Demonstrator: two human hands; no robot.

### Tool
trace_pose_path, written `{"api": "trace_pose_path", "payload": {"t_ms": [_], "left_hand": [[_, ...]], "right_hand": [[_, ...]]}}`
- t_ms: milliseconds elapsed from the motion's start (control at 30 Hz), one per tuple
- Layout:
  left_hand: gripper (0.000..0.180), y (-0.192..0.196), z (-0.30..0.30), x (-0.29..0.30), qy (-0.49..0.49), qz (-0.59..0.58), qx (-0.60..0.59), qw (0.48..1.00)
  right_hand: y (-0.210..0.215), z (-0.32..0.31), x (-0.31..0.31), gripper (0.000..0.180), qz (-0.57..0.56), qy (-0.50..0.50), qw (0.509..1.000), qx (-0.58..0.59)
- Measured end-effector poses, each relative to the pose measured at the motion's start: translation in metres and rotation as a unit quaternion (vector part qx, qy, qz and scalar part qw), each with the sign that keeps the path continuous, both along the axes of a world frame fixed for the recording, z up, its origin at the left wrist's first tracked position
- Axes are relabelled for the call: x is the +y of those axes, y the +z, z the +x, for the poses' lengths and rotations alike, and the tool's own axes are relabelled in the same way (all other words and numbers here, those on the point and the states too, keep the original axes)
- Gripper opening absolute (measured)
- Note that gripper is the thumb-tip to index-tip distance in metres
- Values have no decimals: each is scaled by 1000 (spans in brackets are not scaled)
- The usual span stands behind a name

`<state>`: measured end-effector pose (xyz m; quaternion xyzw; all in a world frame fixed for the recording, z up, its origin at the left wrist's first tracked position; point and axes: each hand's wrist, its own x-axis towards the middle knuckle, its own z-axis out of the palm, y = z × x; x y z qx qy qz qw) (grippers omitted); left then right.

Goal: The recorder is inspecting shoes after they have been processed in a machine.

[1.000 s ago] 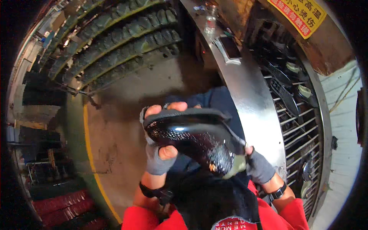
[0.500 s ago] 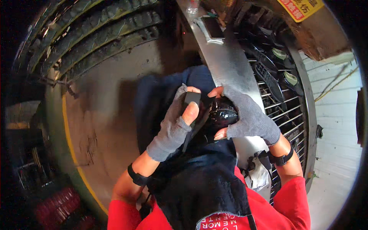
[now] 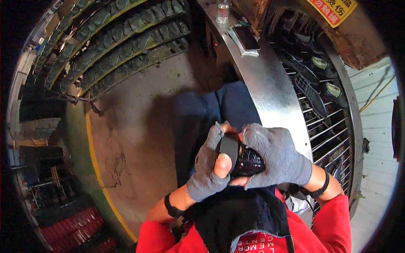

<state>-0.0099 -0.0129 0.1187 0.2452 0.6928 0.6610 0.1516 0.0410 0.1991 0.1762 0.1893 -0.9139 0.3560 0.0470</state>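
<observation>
My left hand point(image 3: 209, 166), in a grey fingerless glove, grips a dark grey flat piece point(image 3: 229, 146) that looks like a shoe sole, its thumb across the face. My right hand point(image 3: 280, 158), gloved the same way, wraps round a glossy black shoe point(image 3: 250, 161) from the right. The two pieces are pressed against each other above my lap, over a dark apron point(image 3: 242, 211). Much of the shoe is hidden under my right palm, and the sole's far end cannot be seen.
On my right a metal ledge point(image 3: 276, 90) borders a rack of metal rods point(image 3: 327, 130) carrying black soles point(image 3: 310, 95) and shoe parts. A phone point(image 3: 247, 38) lies on a cloth beside a glass point(image 3: 222, 12). Shelves of dark shoe-shaped pieces point(image 3: 135, 25) stand far left.
My hands have come together, and the sole now meets the shoe where a gap showed before. My right hand has closed further over the shoe. The view has shifted.
</observation>
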Motion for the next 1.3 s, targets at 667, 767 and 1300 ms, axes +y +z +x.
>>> {"api": "trace_pose_path", "payload": {"t_ms": [667, 767, 1300], "left_hand": [[44, 18, -1, 23, -80, 81, -177, 978], [44, 19, 3, 21, -55, 137, -169, 974], [55, 3, -43, 9, -96, 94, -335, 933]], "right_hand": [[-18, 51, -9, 61, -147, -39, 988, 35], [-18, 52, -6, 46, -161, -15, 986, 42], [-49, 4, -19, 72, -413, -156, 891, -106]]}}
